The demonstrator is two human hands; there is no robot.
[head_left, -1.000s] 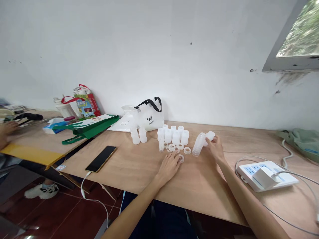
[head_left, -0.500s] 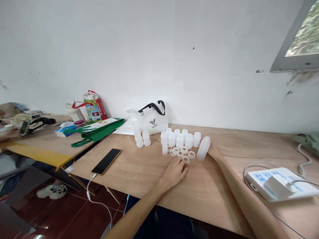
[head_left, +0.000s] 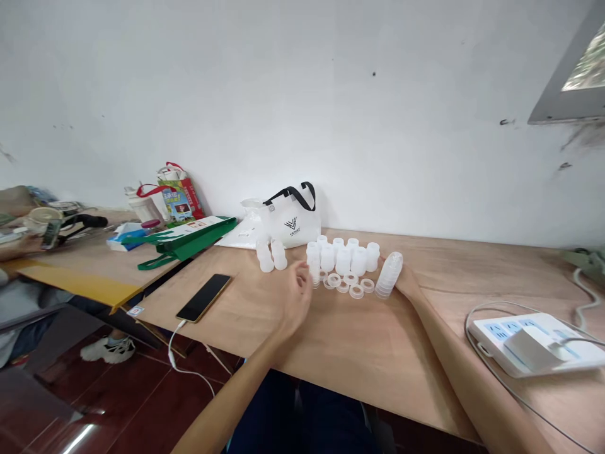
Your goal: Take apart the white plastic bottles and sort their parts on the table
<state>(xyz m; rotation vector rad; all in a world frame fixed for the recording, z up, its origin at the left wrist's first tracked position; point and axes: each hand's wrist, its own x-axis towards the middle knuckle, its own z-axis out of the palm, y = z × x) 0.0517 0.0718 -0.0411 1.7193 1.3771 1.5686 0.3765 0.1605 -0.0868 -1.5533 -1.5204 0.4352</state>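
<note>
My right hand (head_left: 407, 281) is closed around the right side of a tilted stack of clear domed caps (head_left: 389, 275); its fingers are mostly hidden behind them. My left hand (head_left: 299, 297) is raised off the wood, its fingers loosely bent and slightly apart, with nothing visible in them. It is right beside a short stack of clear caps (head_left: 314, 275); whether it touches them I cannot tell. Several translucent white bottles (head_left: 343, 260) stand upright in a group behind. In front of them lie several white rings (head_left: 356, 291).
Two pairs of stacked white bottle-like pieces (head_left: 271, 255) stand left of the group, before a white bag with black handles (head_left: 295, 221). A charging phone (head_left: 204, 297) lies left, a power strip (head_left: 539, 343) right. Another person's hand (head_left: 28, 244) is at the neighbouring table.
My left hand has lifted from beside the rings and moved left to the short cap stack. My right hand stays at the tilted stack. The view has shifted slightly.
</note>
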